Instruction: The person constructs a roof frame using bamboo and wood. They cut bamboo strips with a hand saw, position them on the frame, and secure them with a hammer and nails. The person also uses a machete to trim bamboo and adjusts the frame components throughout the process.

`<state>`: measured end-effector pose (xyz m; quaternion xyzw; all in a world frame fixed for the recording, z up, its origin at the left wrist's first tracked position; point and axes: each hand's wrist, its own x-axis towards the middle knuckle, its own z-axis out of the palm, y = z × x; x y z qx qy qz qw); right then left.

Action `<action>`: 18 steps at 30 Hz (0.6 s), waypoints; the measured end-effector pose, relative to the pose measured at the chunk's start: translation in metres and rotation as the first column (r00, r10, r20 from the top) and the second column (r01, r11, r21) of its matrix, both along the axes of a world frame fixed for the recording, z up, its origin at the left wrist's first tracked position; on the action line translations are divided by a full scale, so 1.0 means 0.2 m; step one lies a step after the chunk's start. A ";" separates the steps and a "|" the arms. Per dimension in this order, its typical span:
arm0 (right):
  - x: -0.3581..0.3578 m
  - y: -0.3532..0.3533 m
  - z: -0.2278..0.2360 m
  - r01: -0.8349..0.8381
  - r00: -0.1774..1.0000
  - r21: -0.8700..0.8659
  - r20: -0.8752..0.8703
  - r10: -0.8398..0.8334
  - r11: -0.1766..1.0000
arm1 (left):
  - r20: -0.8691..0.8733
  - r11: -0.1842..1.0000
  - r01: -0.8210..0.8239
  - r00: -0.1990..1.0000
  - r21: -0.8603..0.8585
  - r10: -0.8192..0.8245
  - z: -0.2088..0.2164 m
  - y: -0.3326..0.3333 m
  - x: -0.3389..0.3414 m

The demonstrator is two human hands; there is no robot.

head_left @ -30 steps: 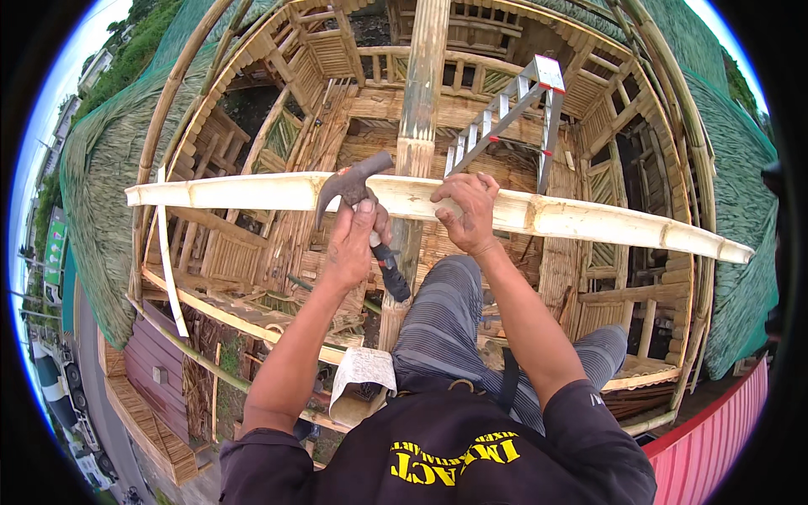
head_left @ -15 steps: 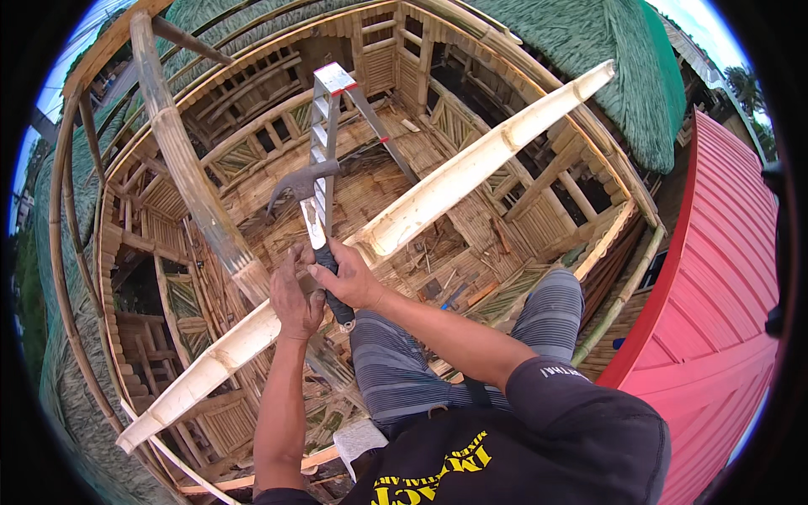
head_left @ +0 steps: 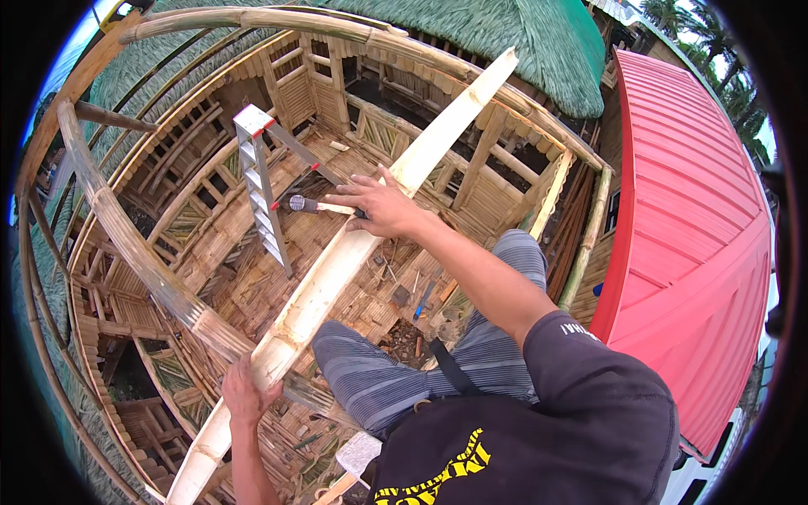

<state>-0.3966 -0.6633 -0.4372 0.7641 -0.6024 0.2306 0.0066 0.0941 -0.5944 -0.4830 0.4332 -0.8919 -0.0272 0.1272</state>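
Observation:
A long split bamboo half (head_left: 330, 271), pale hollow side up, runs diagonally from lower left to upper right in front of me. My left hand (head_left: 246, 392) grips its near part, with the thumb lying toward the hollow. Farther up, my right hand (head_left: 380, 204) rests over the bamboo with the fingers partly stretched. Under that hand lies a hammer (head_left: 330, 207), held across the bamboo; its head points left and the dark grip is mostly hidden by my palm. Both my knees, in striped grey trousers, are bent on the bamboo's right side.
An aluminium stepladder (head_left: 263, 185) stands on the bamboo-slat floor below. A thick bamboo pole (head_left: 143, 244) slants past my left. Scraps and a blue-handled tool (head_left: 423, 300) lie below. A red metal roof (head_left: 686, 202) rises at right; a thatched roof (head_left: 505, 42) stands behind.
My left hand has gone from beside the hammer to the bamboo's near part. My right hand has moved forward with the hammer, now lying across the bamboo. The bamboo points more steeply away.

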 end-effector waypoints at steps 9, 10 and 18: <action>0.39 0.10 -0.16 -0.256 0.966 0.315 0.125 0.227 0.914 | 0.057 0.983 -0.168 0.983 -0.078 0.172 0.07 0.32 0.21; 0.43 0.12 -0.18 -0.214 0.972 0.260 0.152 0.179 0.941 | -0.047 0.980 -0.147 0.989 -0.134 0.142 0.02 0.35 0.09; 0.58 0.39 -0.33 -0.281 0.949 0.265 0.221 0.226 0.922 | 0.050 0.948 -0.317 0.948 0.034 0.316 -0.25 0.34 -0.30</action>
